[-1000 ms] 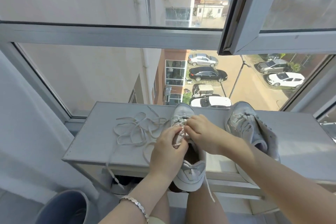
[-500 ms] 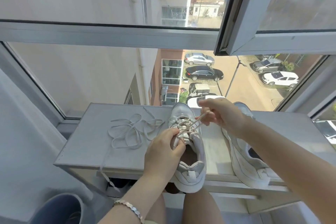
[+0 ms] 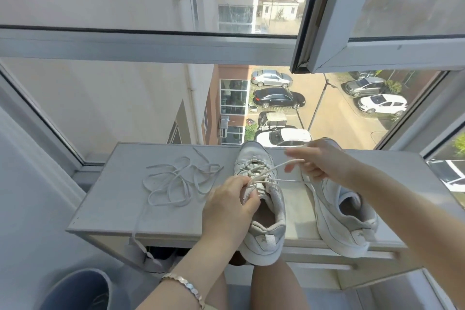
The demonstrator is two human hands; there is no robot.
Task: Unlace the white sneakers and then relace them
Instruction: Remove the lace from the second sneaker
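1. My right hand [image 3: 324, 167] is closed on the lace [image 3: 275, 168], pinching it; the fingertips are blurred.
2. From there the lace runs taut down and left to the eyelets of the sneaker [image 3: 254, 157].
3. My left hand [image 3: 230, 206], the nearer one, grips the sneaker at its tongue, bracing it.
4. The sneaker's long axis points away from me, with the toe toward the window and the heel over the surface [image 3: 113, 196] edge. I judge the next pull should go rightward, across that axis.
5. A loose lace [image 3: 180, 178] lies to the left, and the second sneaker [image 3: 347, 224] sits under my right wrist.
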